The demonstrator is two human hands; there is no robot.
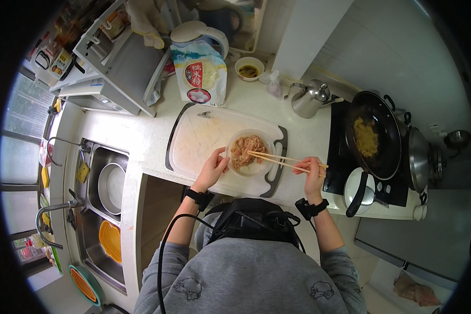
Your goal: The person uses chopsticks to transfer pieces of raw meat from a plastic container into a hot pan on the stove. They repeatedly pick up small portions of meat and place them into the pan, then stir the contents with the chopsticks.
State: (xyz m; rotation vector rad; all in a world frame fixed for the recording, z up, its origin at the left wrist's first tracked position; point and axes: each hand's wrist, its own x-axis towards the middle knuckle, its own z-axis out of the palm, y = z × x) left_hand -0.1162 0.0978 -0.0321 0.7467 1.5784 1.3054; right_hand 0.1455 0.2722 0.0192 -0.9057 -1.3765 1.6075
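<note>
A clear round bowl (271, 148) of raw minced meat (244, 148) rests on the right part of a white cutting board (196, 137) with dark grey edges. My left hand (215, 167) holds the bowl's left rim between thumb and fingers. In my right hand (312, 170) is a pair of wooden chopsticks (282, 160), slightly spread, with their tips in the meat. Behind the board stands a bag of glutinous rice flour (202, 74), in front of an electric kettle (196, 31). A small bowl with dark liquid (249, 70) sits to its right.
A wok with yellowish food (366, 137) stands on the black hob at right, near a lidded steel pot (418, 159) and a white dish with a black-handled ladle (360, 192). A steel oil pot (309, 100) is behind. The double sink (125, 219) lies left, below a shelf rack (117, 90).
</note>
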